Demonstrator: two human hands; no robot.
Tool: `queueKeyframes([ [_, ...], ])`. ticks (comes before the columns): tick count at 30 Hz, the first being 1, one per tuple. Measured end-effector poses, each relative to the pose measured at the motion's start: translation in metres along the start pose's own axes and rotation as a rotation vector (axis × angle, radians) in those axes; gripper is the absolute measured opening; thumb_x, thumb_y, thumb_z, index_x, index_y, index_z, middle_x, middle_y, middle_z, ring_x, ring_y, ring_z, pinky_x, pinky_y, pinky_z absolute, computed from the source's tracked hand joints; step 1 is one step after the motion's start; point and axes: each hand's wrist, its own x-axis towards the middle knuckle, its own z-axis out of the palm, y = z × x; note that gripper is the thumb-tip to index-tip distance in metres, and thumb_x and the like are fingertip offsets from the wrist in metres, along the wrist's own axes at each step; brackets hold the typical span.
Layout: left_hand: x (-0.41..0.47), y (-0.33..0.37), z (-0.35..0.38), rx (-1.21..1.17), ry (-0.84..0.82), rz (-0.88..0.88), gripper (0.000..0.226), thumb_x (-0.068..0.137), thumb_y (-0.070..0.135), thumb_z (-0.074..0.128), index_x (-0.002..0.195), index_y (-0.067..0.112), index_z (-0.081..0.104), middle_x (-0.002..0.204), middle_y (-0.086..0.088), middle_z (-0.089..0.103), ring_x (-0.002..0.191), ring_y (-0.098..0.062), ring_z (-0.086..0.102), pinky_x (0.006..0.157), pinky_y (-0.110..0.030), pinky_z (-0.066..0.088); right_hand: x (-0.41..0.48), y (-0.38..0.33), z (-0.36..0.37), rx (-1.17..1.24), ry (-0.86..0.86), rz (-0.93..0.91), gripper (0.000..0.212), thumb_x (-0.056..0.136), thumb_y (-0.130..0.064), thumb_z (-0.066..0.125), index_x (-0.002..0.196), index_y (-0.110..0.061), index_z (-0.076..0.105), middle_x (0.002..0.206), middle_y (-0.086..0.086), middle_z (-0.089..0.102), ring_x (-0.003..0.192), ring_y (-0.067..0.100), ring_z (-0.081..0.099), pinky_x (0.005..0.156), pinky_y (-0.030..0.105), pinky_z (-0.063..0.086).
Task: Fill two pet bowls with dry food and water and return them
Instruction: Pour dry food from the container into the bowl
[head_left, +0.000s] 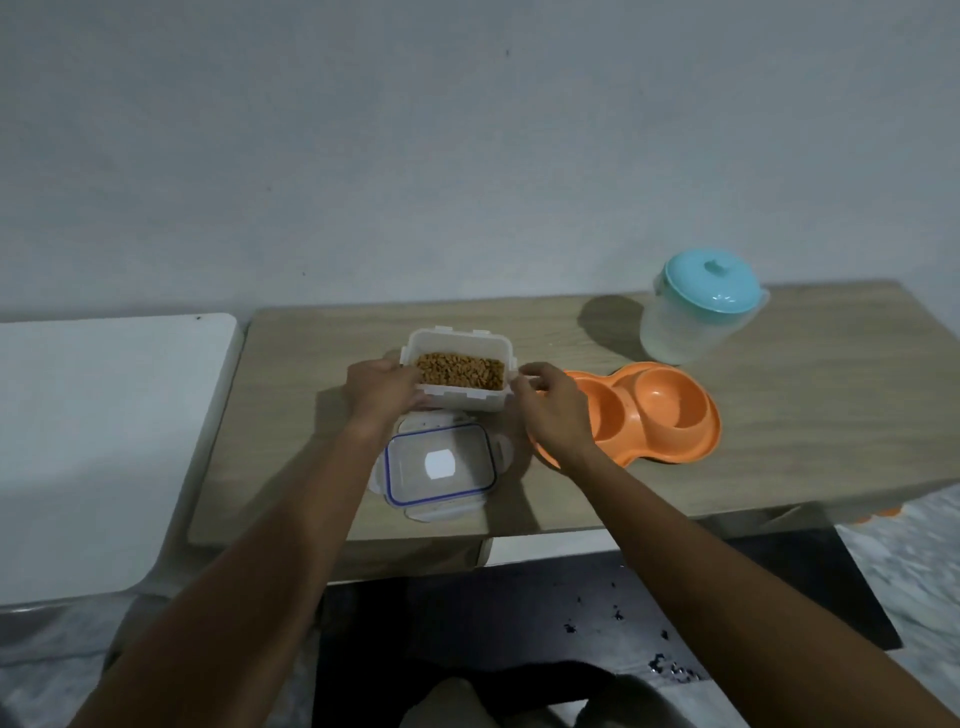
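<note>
A white plastic container (457, 397) full of brown dry food stands without its lid at the middle of the wooden table (779, 415). My left hand (382, 395) grips its left side. My right hand (553, 410) hovers at its right side with curled fingers, over the left end of the orange double pet bowl (654, 415), whose two cups hold nothing. The container's clear lid (441, 467) with a blue seal lies flat just in front of the container. A translucent jug (696, 312) with a turquoise lid stands at the back right.
A white surface (104, 441) adjoins the table on the left. A pale wall rises behind the table. Dark flooring with scattered specks lies below the table's front edge.
</note>
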Motion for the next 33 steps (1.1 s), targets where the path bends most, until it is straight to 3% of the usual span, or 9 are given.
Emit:
queueKeyframes([
  [4,-0.030,0.013,0.027,-0.069,-0.112,0.043,0.008,0.086,0.000,0.066,0.085,0.006,0.071,0.081,-0.014,0.073,0.070,-0.030,0.074,0.065,-0.027,0.062,0.010,-0.006,-0.036,0.455,-0.124,0.258,0.034,0.097,-0.047,0.059,0.124,-0.026,0.062,0.127,0.003,0.064,0.111,0.027,0.066,0.086,0.043,0.058],
  [8,-0.052,0.020,0.055,-0.134,-0.207,0.058,0.016,0.087,-0.003,0.064,0.079,0.010,0.070,0.073,-0.006,0.073,0.071,-0.028,0.074,0.064,-0.025,0.061,0.011,0.004,-0.077,0.636,-0.209,0.291,0.032,0.099,-0.036,0.060,0.130,-0.026,0.059,0.129,0.008,0.067,0.107,0.033,0.071,0.090,0.052,0.060],
  [12,-0.060,0.014,0.080,0.080,-0.334,0.169,0.024,0.085,0.017,0.067,0.108,0.016,0.074,0.087,-0.004,0.076,0.082,-0.020,0.072,0.071,-0.026,0.059,0.007,0.017,-0.124,0.727,-0.169,0.256,0.036,0.099,-0.021,0.061,0.135,-0.024,0.059,0.131,0.013,0.065,0.109,0.037,0.069,0.072,0.042,0.062],
  [15,-0.062,-0.002,0.097,0.349,-0.419,0.295,0.074,0.071,0.043,0.076,0.139,0.023,0.055,0.120,0.011,0.063,0.110,-0.010,0.061,0.094,-0.034,0.052,0.002,0.024,-0.157,0.669,-0.084,0.212,0.045,0.095,-0.017,0.066,0.137,-0.029,0.056,0.129,0.011,0.065,0.111,0.035,0.069,0.069,0.039,0.061],
  [17,-0.068,-0.015,0.109,0.532,-0.508,0.364,0.094,0.060,0.046,0.085,0.144,0.030,0.045,0.129,0.017,0.053,0.117,-0.010,0.055,0.098,-0.038,0.050,0.000,0.029,-0.173,0.573,-0.042,0.173,0.051,0.094,-0.015,0.068,0.141,-0.029,0.052,0.123,0.012,0.066,0.105,0.031,0.070,0.068,0.038,0.062],
  [19,-0.081,-0.034,0.152,0.647,-0.556,0.427,0.096,0.049,0.049,0.092,0.134,0.041,0.049,0.125,0.017,0.063,0.111,-0.010,0.062,0.094,-0.039,0.053,-0.001,0.044,-0.210,0.454,-0.010,0.133,0.056,0.093,-0.016,0.071,0.144,-0.029,0.050,0.117,0.014,0.063,0.099,0.026,0.070,0.065,0.034,0.060],
  [22,-0.075,-0.055,0.164,0.709,-0.440,0.438,0.104,0.038,0.061,0.090,0.131,0.042,0.048,0.123,0.011,0.064,0.107,-0.013,0.063,0.090,-0.037,0.053,0.003,0.045,-0.211,0.368,0.013,0.082,0.060,0.090,-0.019,0.074,0.143,-0.031,0.050,0.117,0.012,0.062,0.099,0.027,0.070,0.063,0.034,0.061],
  [26,-0.074,-0.065,0.163,0.724,-0.300,0.454,0.106,0.044,0.050,0.088,0.139,0.028,0.048,0.135,0.001,0.058,0.119,-0.022,0.057,0.095,-0.038,0.049,0.008,0.041,-0.200,0.218,0.040,0.028,0.064,0.079,-0.032,0.080,0.138,-0.040,0.054,0.121,0.008,0.062,0.106,0.029,0.068,0.077,0.051,0.063],
  [33,-0.071,-0.053,0.157,0.783,-0.276,0.508,0.107,0.049,0.047,0.093,0.142,0.024,0.047,0.140,-0.004,0.055,0.129,-0.027,0.048,0.099,-0.034,0.039,0.011,0.036,-0.197,0.128,0.047,-0.023,0.069,0.070,-0.046,0.078,0.134,-0.048,0.053,0.122,0.005,0.062,0.118,0.025,0.061,0.090,0.053,0.059],
])
